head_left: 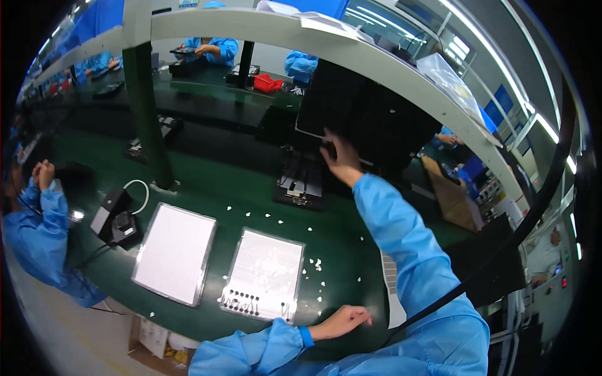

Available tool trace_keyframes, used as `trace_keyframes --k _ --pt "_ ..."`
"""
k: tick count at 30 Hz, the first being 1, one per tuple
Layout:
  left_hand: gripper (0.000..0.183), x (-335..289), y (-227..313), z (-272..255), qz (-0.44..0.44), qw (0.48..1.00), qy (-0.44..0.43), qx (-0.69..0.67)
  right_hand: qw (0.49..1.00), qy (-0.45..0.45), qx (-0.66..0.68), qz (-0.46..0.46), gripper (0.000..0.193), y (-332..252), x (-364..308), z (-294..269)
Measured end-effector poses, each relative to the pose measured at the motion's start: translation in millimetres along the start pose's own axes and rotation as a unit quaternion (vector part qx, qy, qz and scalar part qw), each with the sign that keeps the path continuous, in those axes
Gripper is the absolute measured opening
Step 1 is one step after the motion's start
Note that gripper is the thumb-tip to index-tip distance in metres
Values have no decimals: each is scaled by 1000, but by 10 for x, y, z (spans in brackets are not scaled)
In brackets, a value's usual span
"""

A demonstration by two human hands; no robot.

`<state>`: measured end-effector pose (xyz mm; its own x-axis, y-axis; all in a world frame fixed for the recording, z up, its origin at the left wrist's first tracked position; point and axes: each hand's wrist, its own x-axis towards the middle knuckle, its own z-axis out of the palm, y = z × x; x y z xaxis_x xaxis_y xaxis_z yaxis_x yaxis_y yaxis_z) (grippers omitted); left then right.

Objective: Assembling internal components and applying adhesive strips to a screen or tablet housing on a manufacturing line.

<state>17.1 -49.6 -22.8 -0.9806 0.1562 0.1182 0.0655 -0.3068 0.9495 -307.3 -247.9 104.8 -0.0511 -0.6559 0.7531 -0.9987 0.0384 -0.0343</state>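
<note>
My right hand (343, 160) is stretched out over the far side of the bench, its fingers apart. It is beside the lower edge of a large black panel (370, 113); I cannot tell whether they touch. Just left of and below that hand lies a black electronic unit (299, 185) with cables and light parts showing. My left hand (342, 321) is low at the near edge of the bench, its fingers curled together; anything inside them is hidden. Left of it lies a white sheet in a clear sleeve (266, 269), with several small black-headed parts (241, 302) along its lower end.
Small white bits (316, 265) are scattered on the green bench (251, 216). A second sleeved sheet (175, 254) and a black device with a white cable (116, 216) lie left. A post (147, 119) rises from the bench. A co-worker's hands (42, 174) are at far left.
</note>
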Motion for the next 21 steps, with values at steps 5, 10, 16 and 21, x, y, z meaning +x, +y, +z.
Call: trace_keyframes --k 5,10,16,21 --pt "22 50 -310 -13 16 999 3 -29 952 -27 -272 -139 66 576 1496 -230" --pt "30 64 -235 74 37 998 26 -38 922 -82 -372 -69 111 915 1887 -43" --pt "34 67 -264 138 89 993 63 -54 933 -76 -334 -109 110 1055 1966 -29" --pt "36 32 -181 -34 5 1000 15 -14 957 -56 -275 -67 111 917 1697 -159"
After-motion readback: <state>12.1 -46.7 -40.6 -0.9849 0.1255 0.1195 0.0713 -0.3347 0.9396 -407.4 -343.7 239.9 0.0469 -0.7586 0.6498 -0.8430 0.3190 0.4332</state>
